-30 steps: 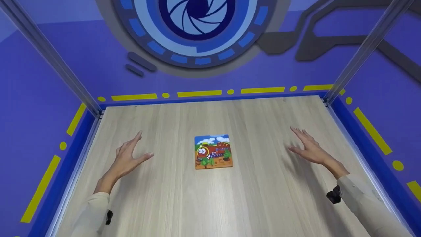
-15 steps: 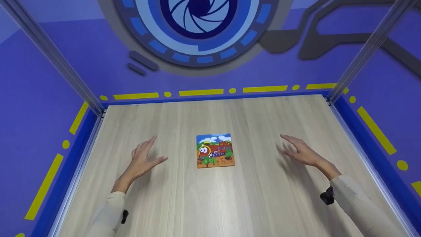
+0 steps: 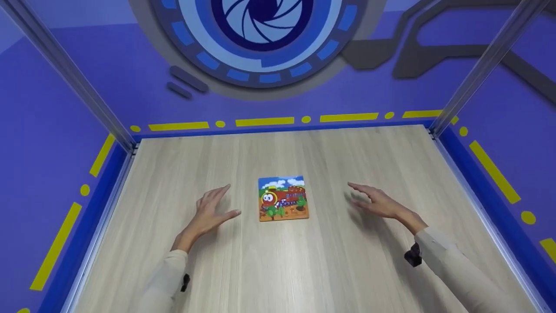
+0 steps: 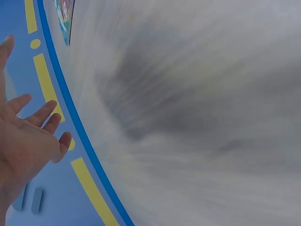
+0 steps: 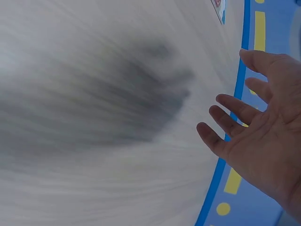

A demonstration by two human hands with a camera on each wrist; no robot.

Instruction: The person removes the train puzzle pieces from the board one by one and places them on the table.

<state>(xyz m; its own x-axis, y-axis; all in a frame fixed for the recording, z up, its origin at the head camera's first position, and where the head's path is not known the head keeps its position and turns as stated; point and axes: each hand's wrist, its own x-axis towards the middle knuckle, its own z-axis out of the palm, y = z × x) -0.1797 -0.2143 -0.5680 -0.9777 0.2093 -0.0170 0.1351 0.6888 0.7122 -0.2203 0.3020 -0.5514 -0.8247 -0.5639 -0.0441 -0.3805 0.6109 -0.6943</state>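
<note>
Landmark for all places: the picture board.

Purple wall with yellow dashes: stands beyond the board. Pale wood bench: extends on all sides of it, directly beneath it. Sleeves, light-coloured: one on the near left of the board, one on the near right.

Left grip: left of the board, near, apart from it. Thumb and fingers spread well apart; nothing held. Right grip: right of the board, at a wider gap. Fingers loosely extended; likewise nothing held. Shadows suggest both hover above the surface.

Board: flat, train picture facing up, slightly rotated, untouched. Whether it is one slab or separate pieces: cannot tell.

Black devices, smallest items: at the cuffs, nearer the person than the board.

Risks (judgement): unequal gaps could bring the left side into contact first, sliding or turning the board. Its thin edge may offer fingertips little purchase. If pieced, tilting could shed parts.
</note>
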